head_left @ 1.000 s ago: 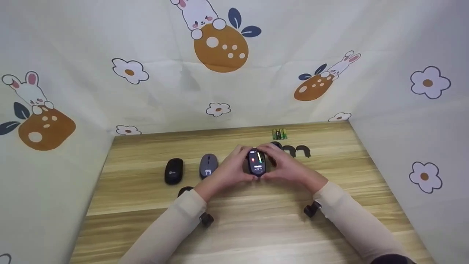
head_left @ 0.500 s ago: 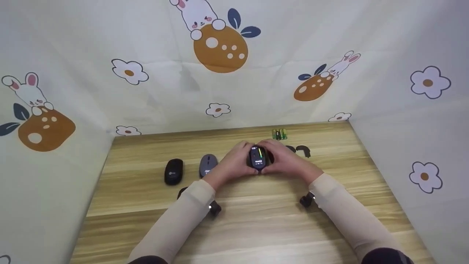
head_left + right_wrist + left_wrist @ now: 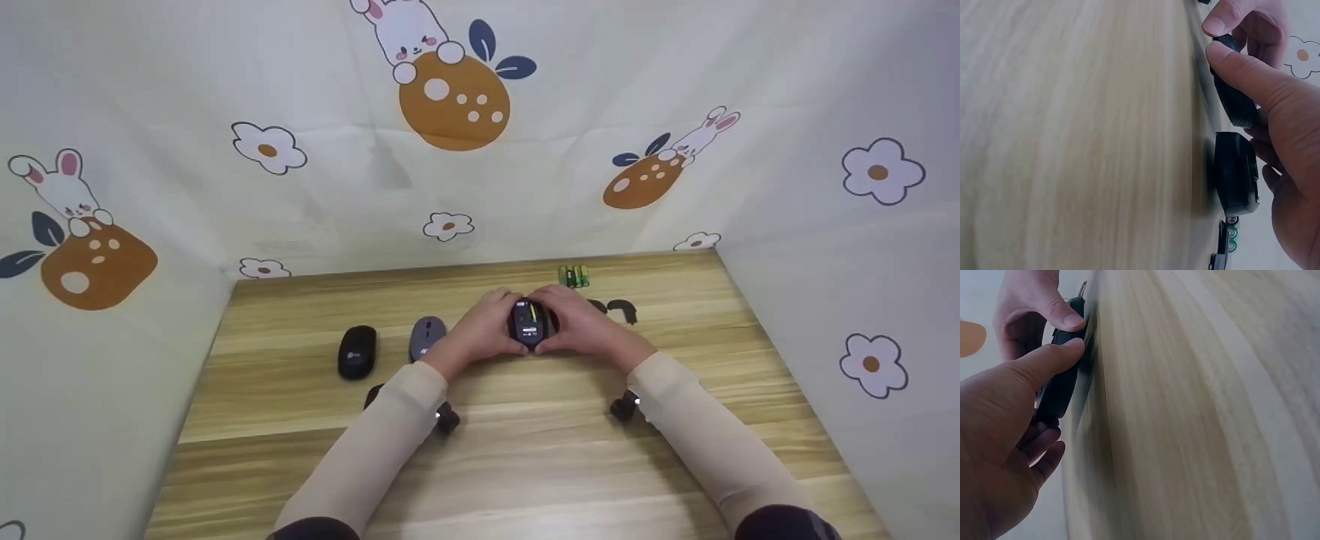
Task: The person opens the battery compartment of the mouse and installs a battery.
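A dark computer mouse (image 3: 529,322) is held underside up between both hands, just over the wooden table. A yellow-green battery (image 3: 534,312) shows in its uncovered slot. My left hand (image 3: 484,328) grips the mouse's left side, thumb (image 3: 1053,360) at its near end. From the other side my right hand (image 3: 583,324) grips it, its thumb (image 3: 1241,67) close to the left thumb. A second black mouse (image 3: 1235,174) stands on the table beside the right hand, mostly hidden in the head view.
Left of the hands lie a black mouse (image 3: 357,352) and a grey mouse (image 3: 427,337); another dark mouse (image 3: 373,394) is partly under the left sleeve. Behind the right hand are curved black covers (image 3: 623,310) and several green batteries (image 3: 574,277). Patterned cloth (image 3: 337,195) walls the table.
Both hands have shifted slightly toward the back of the table with the mouse. The red light on its underside no longer shows. The right hand now hides more of the black covers.
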`<state>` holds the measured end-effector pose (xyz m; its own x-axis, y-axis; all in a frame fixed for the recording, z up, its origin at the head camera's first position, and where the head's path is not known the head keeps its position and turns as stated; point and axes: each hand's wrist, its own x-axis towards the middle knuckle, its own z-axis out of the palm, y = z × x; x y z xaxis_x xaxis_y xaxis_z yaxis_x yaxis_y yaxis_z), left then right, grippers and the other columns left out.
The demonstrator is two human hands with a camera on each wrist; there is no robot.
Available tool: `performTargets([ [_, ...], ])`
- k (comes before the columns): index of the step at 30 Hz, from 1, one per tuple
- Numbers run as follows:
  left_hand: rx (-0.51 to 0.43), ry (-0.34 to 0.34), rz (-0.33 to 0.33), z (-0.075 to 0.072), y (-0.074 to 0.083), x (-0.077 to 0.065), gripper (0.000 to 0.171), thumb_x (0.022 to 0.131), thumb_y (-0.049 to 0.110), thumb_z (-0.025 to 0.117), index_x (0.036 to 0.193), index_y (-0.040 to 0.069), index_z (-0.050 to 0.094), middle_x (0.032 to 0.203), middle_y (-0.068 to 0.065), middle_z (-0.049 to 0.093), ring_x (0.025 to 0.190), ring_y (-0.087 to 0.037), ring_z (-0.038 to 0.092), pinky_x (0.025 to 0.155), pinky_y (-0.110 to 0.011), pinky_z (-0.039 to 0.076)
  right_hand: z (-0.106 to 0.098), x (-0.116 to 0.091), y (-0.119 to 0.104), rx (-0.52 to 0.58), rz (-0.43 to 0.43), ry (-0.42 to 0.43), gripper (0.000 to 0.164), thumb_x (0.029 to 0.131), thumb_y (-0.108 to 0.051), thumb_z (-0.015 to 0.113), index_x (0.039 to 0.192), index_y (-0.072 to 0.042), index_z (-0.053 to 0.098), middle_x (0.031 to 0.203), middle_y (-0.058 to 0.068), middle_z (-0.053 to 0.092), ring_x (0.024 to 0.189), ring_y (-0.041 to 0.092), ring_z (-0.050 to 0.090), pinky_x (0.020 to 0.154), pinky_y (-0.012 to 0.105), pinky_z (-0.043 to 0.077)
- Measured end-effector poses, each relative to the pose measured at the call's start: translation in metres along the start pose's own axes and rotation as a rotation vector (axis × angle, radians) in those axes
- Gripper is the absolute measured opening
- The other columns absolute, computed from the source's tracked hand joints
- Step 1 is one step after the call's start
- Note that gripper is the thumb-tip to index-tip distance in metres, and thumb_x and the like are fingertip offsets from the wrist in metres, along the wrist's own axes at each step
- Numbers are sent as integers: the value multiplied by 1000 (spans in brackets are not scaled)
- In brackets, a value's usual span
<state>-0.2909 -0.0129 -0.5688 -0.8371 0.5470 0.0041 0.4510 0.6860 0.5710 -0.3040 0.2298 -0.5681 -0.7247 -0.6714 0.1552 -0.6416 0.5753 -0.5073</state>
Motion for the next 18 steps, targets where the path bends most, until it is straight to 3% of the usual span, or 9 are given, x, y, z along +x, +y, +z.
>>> performTargets([
  [18,-54,-22,4,1,-3,0,101,80,32,101,162,5,49,151,-12,56,142,-29,52,125,-43,43,2,-5,9,-8,4,-8,94,76,-41,103,152,-5,62,150,13,63,144,34,52,126,55,38],
])
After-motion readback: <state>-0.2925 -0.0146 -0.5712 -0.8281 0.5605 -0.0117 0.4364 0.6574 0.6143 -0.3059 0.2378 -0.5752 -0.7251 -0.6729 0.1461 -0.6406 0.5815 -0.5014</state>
